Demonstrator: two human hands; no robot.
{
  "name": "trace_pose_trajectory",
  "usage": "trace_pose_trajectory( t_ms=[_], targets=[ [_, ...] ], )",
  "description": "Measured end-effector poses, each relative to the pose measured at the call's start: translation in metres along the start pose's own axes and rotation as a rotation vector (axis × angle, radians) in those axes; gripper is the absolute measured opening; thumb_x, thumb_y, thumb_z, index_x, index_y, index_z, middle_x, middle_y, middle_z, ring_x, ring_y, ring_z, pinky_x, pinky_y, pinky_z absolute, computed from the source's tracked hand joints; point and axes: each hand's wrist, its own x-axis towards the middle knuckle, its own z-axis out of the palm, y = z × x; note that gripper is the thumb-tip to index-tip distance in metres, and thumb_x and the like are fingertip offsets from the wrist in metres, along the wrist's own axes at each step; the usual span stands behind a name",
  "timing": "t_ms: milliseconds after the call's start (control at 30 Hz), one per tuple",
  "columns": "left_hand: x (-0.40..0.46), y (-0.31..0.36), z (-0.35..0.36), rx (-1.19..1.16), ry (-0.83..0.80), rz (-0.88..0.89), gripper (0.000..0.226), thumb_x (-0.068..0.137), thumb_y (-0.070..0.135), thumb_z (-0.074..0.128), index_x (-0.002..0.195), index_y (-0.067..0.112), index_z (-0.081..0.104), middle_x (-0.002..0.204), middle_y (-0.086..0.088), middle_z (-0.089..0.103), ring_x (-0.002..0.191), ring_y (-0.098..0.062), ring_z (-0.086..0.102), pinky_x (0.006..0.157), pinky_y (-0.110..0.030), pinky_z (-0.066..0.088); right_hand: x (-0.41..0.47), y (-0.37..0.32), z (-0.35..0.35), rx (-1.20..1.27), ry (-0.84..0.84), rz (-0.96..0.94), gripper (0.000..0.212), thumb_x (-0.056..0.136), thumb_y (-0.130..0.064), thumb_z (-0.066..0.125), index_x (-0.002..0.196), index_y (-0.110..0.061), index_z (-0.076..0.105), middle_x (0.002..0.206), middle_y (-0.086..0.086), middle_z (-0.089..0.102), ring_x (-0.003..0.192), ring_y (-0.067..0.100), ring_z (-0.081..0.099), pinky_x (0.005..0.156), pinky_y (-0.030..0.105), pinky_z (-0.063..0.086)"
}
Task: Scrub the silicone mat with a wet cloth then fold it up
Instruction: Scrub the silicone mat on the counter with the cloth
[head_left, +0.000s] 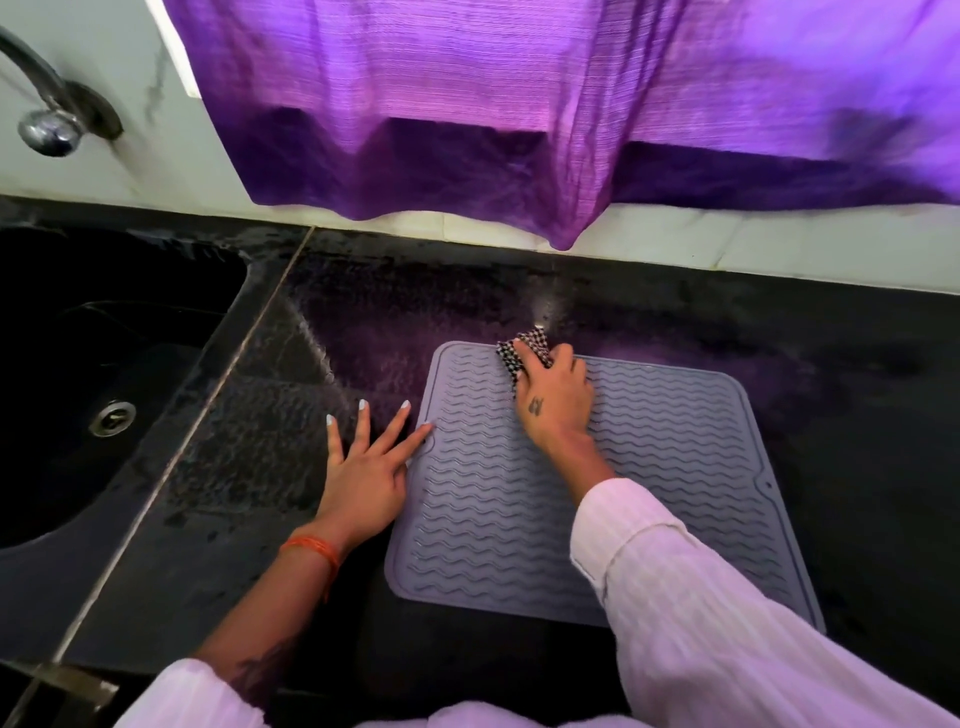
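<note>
Lying flat on the dark countertop (857, 395) at centre frame, the grey silicone mat (675, 467) has the right hand (556, 400) near its 11 o'clock corner, fingers curled round a bunched checkered cloth (522, 351) pressed to the ribbed surface, while the white sleeve (727, 613) covers the mat's 5 o'clock portion. At the mat's 9 o'clock edge the left hand (363, 478) lies flat with fingers spread wide, mostly on the counter, its forefinger tip touching the rim. A black sink (78, 364) sits at 9 o'clock, a metal tap (47, 114) at 10 o'clock, and a purple curtain (519, 104) hangs at 12 o'clock.
</note>
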Motion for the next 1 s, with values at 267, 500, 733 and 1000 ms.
trace_pose_trajectory(
  t_ms=[267, 500, 733, 1000],
  targets=[
    [0.0, -0.001, -0.004, -0.025, 0.004, 0.036, 0.06, 0.096, 0.022, 0.031, 0.142, 0.042, -0.002, 0.15, 0.026, 0.009, 0.144, -0.029, -0.017, 0.099, -0.045, -0.037, -0.002, 0.064, -0.023, 0.005, 0.037, 0.151, 0.045, 0.095, -0.034, 0.043, 0.14, -0.037, 0.038, 0.122, 0.015, 0.04, 0.107, 0.033, 0.042, 0.086, 0.041, 0.041],
    [0.001, -0.008, -0.008, -0.023, -0.015, 0.077, 0.059, 0.086, 0.041, 0.016, 0.143, 0.04, 0.001, 0.149, 0.026, 0.012, 0.138, -0.022, -0.026, 0.098, -0.041, -0.04, -0.01, 0.13, -0.041, 0.022, 0.069, 0.254, 0.045, 0.096, -0.034, 0.042, 0.141, -0.033, 0.039, 0.128, 0.021, 0.039, 0.114, 0.037, 0.041, 0.093, 0.043, 0.04],
    [-0.001, -0.005, -0.006, -0.089, 0.024, 0.06, 0.068, 0.081, 0.064, -0.001, 0.144, 0.039, 0.002, 0.15, 0.019, 0.03, 0.14, -0.018, -0.023, 0.099, -0.037, -0.04, -0.026, 0.192, -0.056, 0.038, 0.142, 0.45, 0.046, 0.092, -0.029, 0.05, 0.137, -0.032, 0.045, 0.12, 0.021, 0.039, 0.104, 0.042, 0.041, 0.089, 0.049, 0.041],
    [0.004, -0.01, 0.0, -0.193, 0.046, 0.028, 0.058, 0.097, 0.048, 0.034, 0.147, 0.037, 0.007, 0.145, 0.011, 0.044, 0.139, -0.013, -0.025, 0.099, -0.035, -0.039, -0.049, 0.178, -0.067, 0.167, 0.309, 0.524, 0.041, 0.092, -0.022, 0.05, 0.133, -0.024, 0.05, 0.116, 0.02, 0.041, 0.101, 0.04, 0.043, 0.083, 0.044, 0.041]
  ],
)
